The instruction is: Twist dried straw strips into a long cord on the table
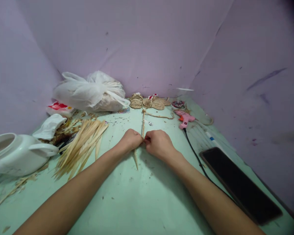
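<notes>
A thin braided straw cord [143, 122] runs from a knot on the pale green table toward me and ends between my hands. My left hand [131, 140] is closed on the cord's near end, and a loose straw strip hangs out below it. My right hand [159, 142] is closed in a pinch on the same end, right beside the left. The fingertips almost meet, so the strands between them are hidden. From the knot, another length of cord curves off to the right.
Left are a bundle of dry straw strips [82, 143], a white pot [22, 156] and a tied plastic bag [93, 93]. Woven straw pieces [154, 103] lie at the back. A pink glue gun [185, 118], its black cord and a dark flat slab [240, 184] are on the right.
</notes>
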Demonstrator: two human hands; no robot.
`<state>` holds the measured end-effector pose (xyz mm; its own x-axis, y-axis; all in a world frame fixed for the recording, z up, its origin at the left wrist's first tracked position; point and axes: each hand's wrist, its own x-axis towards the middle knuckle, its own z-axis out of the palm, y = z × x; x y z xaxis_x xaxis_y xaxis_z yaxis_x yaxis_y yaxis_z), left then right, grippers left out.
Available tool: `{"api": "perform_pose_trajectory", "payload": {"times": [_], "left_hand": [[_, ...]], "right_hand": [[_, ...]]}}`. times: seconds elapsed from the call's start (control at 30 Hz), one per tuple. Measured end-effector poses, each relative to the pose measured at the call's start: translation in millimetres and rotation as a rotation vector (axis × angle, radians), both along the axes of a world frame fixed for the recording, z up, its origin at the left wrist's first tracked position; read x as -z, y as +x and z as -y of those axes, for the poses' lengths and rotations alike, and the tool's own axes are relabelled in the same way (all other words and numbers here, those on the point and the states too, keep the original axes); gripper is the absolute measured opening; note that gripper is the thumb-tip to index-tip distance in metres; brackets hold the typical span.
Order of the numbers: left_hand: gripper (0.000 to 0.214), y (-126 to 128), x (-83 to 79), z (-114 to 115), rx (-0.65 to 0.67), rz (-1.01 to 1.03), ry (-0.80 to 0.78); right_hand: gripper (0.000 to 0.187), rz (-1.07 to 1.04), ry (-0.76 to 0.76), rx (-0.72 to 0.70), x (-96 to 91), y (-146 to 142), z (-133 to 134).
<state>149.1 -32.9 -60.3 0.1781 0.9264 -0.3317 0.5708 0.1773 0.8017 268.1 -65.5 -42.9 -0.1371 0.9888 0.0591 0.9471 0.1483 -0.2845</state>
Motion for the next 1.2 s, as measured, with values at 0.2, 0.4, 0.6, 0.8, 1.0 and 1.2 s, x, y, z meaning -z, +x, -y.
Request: {"api": "perform_pose_trajectory", "payload": {"times": [0.2,0.4,0.6,0.8,1.0,1.2], "left_hand": [[0.016,7,-12.6,10,-0.181,0.190,-0.145],[0.004,2,-14.0,8,-0.078,0.305,-0.221],[0.002,-12,-17.3,-1,0.080,0.310,-0.225],[0.009,-26,-18.4,-10,0.161,0.362,-0.317],[0.011,-26,-14.7,-11,0.203,0.353,-0.309],[0.011,-24,-15.7,-9,0.238,0.256,-0.254]], "right_hand": [[0.019,0.134,-0.102,-0.014,-21.9,-19,18],[0.017,0.114,-0.180,-0.107,-17.8,-34,24],[0.006,-0.034,-0.396,-0.384,-48.3,-4,32],[0.015,-0.716,-0.374,-0.040,-42.1,32,-3],[0.011,-1.053,-0.574,0.207,-1.2,1,-17],[0.006,-0.973,-0.425,0.219,14.1,-4,-14]]}}
